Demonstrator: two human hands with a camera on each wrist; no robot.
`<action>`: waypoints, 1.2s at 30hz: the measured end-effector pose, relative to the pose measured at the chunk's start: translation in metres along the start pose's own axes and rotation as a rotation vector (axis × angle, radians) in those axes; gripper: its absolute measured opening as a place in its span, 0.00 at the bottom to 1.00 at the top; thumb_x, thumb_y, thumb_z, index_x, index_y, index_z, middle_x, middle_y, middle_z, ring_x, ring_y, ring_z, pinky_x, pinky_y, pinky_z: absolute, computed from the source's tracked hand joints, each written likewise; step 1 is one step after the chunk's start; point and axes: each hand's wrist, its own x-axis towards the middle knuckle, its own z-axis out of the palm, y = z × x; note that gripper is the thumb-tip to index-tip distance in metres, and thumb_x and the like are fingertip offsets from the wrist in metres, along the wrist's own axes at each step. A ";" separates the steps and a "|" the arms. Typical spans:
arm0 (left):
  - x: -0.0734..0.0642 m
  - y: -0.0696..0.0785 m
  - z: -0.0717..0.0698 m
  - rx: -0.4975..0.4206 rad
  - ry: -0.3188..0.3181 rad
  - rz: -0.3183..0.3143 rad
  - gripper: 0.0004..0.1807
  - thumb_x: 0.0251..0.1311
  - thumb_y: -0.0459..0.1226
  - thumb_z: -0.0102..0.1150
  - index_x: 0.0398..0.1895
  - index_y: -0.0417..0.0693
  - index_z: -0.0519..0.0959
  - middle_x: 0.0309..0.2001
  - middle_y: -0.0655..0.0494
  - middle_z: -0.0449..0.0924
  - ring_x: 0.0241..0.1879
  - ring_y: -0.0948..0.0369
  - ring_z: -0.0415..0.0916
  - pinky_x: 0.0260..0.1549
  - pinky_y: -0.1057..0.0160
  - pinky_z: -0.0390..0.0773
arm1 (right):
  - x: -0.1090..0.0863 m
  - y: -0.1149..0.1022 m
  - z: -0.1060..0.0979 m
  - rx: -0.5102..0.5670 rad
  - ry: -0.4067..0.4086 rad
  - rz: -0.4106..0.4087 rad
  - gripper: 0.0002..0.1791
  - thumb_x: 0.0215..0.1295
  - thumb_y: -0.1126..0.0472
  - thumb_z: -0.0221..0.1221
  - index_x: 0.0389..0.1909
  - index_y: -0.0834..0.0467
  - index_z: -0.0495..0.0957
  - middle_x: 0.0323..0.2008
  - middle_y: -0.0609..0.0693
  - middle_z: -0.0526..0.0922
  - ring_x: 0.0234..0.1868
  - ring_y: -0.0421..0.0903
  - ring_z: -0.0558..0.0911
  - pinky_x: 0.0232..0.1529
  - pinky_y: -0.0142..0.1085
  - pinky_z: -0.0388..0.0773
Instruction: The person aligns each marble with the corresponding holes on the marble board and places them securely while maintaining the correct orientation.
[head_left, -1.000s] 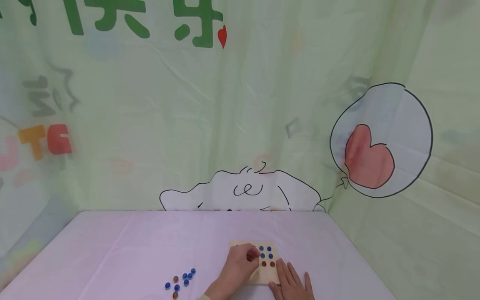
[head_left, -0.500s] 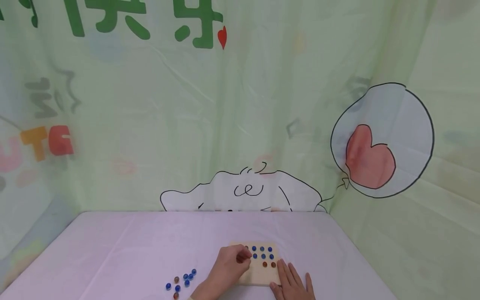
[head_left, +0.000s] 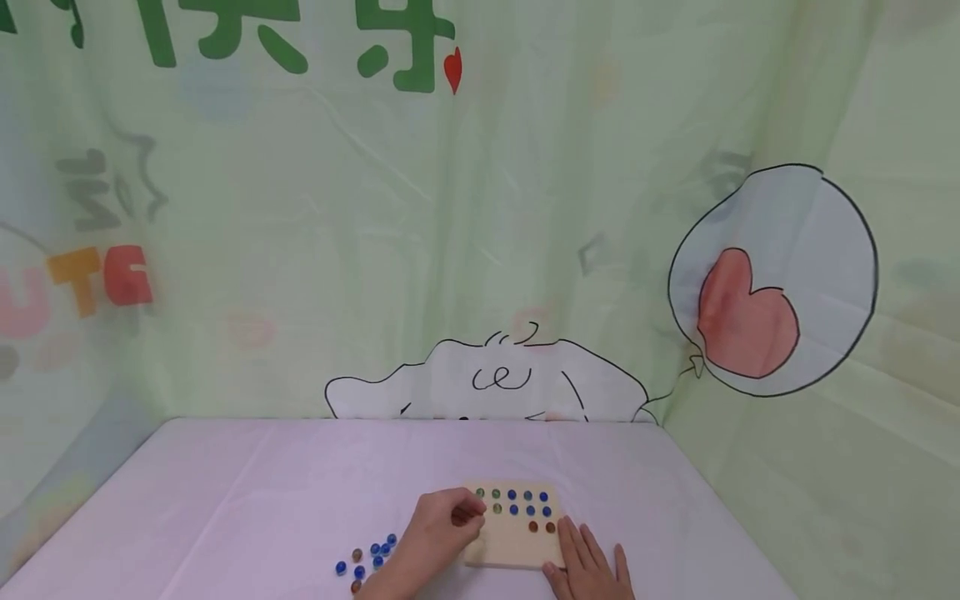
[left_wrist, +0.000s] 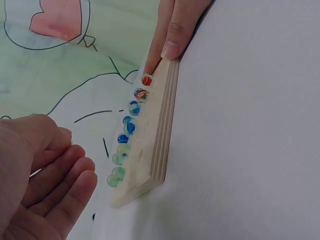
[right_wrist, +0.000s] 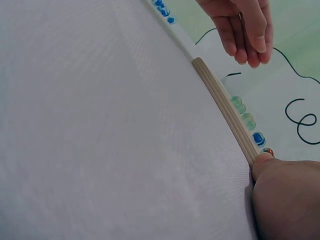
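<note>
A pale wooden board [head_left: 517, 548] lies on the table, bearing rows of marbles: green [head_left: 496, 493], blue [head_left: 513, 510] and reddish-brown [head_left: 533, 527]. My left hand [head_left: 435, 531] hovers at the board's left edge, fingers loosely bent and thumb near the forefinger. In the left wrist view, nothing shows between the fingers of the left hand [left_wrist: 55, 180]. My right hand [head_left: 592, 571] lies at the board's right edge with fingers extended. The thumb of the right hand [right_wrist: 287, 195] touches the board's edge in the right wrist view.
Several loose marbles, mostly blue [head_left: 360, 572] with some brown [head_left: 357, 555], lie on the pale tablecloth [head_left: 247, 500] to the left. Part of this group is behind my left forearm. A printed curtain [head_left: 300, 250] hangs behind the table.
My left hand has moved leftward across the board, uncovering blue and green marbles in the upper rows. My right hand stays at the board's right edge.
</note>
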 end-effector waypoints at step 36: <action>-0.027 -0.029 -0.054 0.043 0.108 0.056 0.05 0.52 0.35 0.60 0.32 0.52 0.79 0.31 0.60 0.80 0.30 0.72 0.75 0.31 0.75 0.76 | -0.002 0.002 0.001 0.018 0.031 -0.024 0.60 0.41 0.19 0.18 0.67 0.58 0.52 0.66 0.56 0.57 0.67 0.59 0.52 0.61 0.61 0.26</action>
